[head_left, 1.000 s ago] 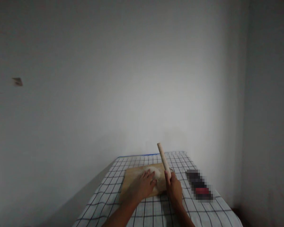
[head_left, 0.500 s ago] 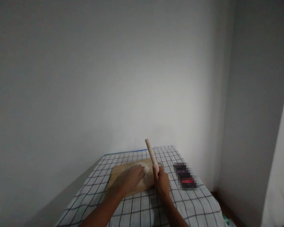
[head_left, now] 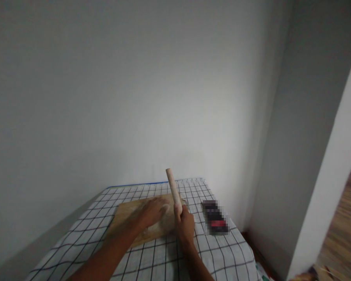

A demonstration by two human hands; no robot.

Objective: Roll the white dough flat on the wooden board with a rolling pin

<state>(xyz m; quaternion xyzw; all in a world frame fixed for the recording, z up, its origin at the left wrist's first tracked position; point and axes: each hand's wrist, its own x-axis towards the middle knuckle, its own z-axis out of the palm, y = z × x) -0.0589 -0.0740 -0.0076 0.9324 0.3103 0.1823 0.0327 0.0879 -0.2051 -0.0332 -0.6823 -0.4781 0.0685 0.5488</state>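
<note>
My right hand (head_left: pixel 185 226) is closed around the lower end of a wooden rolling pin (head_left: pixel 174 189), which tilts up and away over the board's right side. My left hand (head_left: pixel 154 210) lies over the wooden board (head_left: pixel 124 210), its fingers stretched out and slightly blurred. Under and beside those fingers is a pale, floury patch (head_left: pixel 163 222); whether it is flat dough or loose flour I cannot tell. The board's right end is partly hidden by my right hand.
A white checked cloth (head_left: pixel 146 259) covers the table. A pixelated dark and red object (head_left: pixel 215 217) lies to the right of the board. Behind the table stands a plain wall (head_left: pixel 152 97), and a wooden floor (head_left: pixel 343 218) shows at far right.
The view has turned right, so the table appears further left. My left hand has slid a little away across the board. The rolling pin stays raised in my right hand.
</note>
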